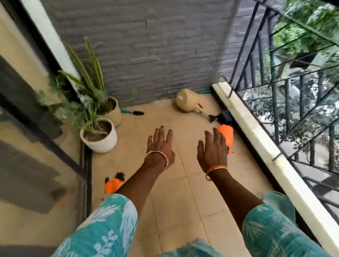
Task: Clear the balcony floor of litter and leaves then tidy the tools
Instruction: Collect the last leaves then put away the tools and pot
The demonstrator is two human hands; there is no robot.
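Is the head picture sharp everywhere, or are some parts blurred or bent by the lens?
Head view: soft daylight, no hard shadows; the railing and the glass door bow from the wide lens; motion blur smears the edges and the trees, while both open hands, left and right, stay fairly sharp.

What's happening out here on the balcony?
A person stands on the balcony floor with both arms stretched forward. The left hand and right hand are open and hold nothing. A tipped-over beige pot, an orange sprayer and a teal-handled trowel lie on the floor.
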